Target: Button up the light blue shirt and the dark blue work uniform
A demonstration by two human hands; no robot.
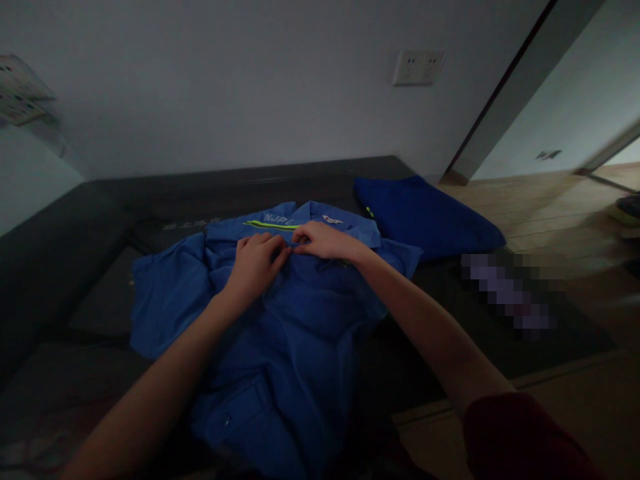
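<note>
A blue work jacket (310,333) with a yellow-green stripe and white lettering lies spread out and wrinkled before me. My left hand (260,260) is closed, its thumb and fingers pinching the jacket's cloth near the front middle. Right beside it, my right hand (320,240) also pinches the cloth, just under the stripe. The fingertips of both hands almost meet. Whatever small part of the front lies between them is too dark to make out. A collar with a small white badge shows beyond my right hand.
The jacket rests on a dark padded surface (100,300) against a pale wall. A folded dark blue garment (425,213) lies to the right at the back. A wall socket (420,67) is above it. Wooden floor (520,200) shows at the right. A blurred-out patch lies at the right edge.
</note>
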